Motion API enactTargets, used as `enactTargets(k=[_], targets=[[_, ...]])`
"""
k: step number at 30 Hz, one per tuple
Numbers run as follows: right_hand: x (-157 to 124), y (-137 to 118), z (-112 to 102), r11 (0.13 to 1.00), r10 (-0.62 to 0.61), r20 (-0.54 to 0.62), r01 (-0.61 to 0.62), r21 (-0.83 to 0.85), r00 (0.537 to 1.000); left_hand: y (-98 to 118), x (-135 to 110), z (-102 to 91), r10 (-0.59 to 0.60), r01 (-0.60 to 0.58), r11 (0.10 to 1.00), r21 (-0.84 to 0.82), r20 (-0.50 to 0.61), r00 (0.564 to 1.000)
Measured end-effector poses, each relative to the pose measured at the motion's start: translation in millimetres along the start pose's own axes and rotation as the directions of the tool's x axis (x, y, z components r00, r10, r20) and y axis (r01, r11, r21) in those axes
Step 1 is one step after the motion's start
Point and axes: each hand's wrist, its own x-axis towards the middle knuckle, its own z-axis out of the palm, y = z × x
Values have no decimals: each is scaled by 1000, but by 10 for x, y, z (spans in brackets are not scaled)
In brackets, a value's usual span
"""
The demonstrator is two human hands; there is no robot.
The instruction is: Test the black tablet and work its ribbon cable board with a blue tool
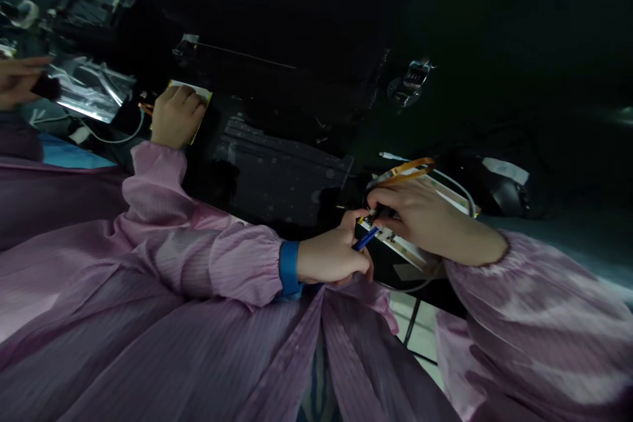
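My left hand [336,256], with a blue band at its wrist, is closed around a short blue stick-like piece [366,239]. Its tip meets the near corner of a flat panel with a white edge [403,252]. Over that panel my right hand [425,214] is bent into a pinch at the same corner; a small dark part shows at the fingertips, too dim to name. An orange flat ribbon cable [408,170] loops just above my right knuckles. A pale cable [455,186] curves behind that hand, and a cable plug [390,155] lies beyond it.
Right of my hands sits a black object with a white label [504,170]. A dark flat sheet [281,171] lies left of them. Farther left, a co-worker's hand [178,115] rests on a yellow-edged panel [204,93]; another hand [20,82] touches a shiny film-covered piece [93,89].
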Motion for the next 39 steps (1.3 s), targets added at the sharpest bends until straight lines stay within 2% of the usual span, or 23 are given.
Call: enactTargets(k=[9, 12, 14, 15, 16, 17, 19, 20, 21, 22, 24, 27, 29, 31, 33, 36, 39], targets=[[51, -8, -1, 999, -4, 12, 4, -33, 1000, 102, 22, 12, -76, 94, 968, 234, -84, 994], [-26, -36, -26, 1000, 4, -36, -3, 9, 999, 156, -76, -30, -68, 68, 947, 315, -11, 998], [-179, -68, -21, 996, 31, -159, -18, 84, 987, 204, -210, -104, -53, 18, 919, 394, 80, 995], [-279, -89, -2, 992, 72, -251, -42, 123, 965, 234, -297, -160, -36, -26, 896, 444, 131, 991], [-383, -112, 32, 984, 146, -367, -95, 154, 919, 269, -395, -232, -8, -83, 867, 491, 182, 983], [-481, -137, 81, 973, 225, -495, -163, 166, 839, 309, -499, -318, 27, -149, 836, 529, 231, 973], [-628, -187, 216, 931, 347, -679, -324, 167, 647, 408, -709, -529, 117, -269, 793, 547, 297, 948], [-668, -208, 293, 918, 358, -715, -365, 153, 601, 465, -805, -648, 161, -298, 791, 535, 288, 944], [-685, -225, 369, 913, 351, -729, -388, 127, 588, 525, -891, -772, 211, -318, 801, 508, 257, 943], [-684, -236, 438, 915, 328, -729, -392, 89, 601, 587, -961, -897, 274, -343, 810, 476, 210, 938], [-648, -246, 535, 917, 280, -715, -399, 1, 641, 703, -1053, -1139, 435, -442, 807, 391, 112, 894], [-580, -255, 570, 886, 251, -711, -451, -104, 657, 827, -1080, -1457, 646, -608, 743, 279, -60, 761], [-550, -269, 547, 861, 246, -700, -483, -158, 670, 861, -1053, -1633, 710, -667, 704, 244, -212, 672], [-529, -287, 516, 837, 237, -691, -505, -211, 683, 854, -1018, -1782, 709, -674, 700, 236, -348, 614], [-512, -299, 493, 816, 227, -686, -520, -254, 691, 816, -993, -1910, 681, -657, 719, 227, -416, 602], [-490, -301, 477, 809, 202, -682, -512, -287, 703, 752, -983, -2072, 661, -650, 735, 192, -413, 626], [-479, -292, 473, 817, 201, -673, -501, -285, 712, 753, -1001, -2161, 632, -628, 767, 132, -321, 705]])
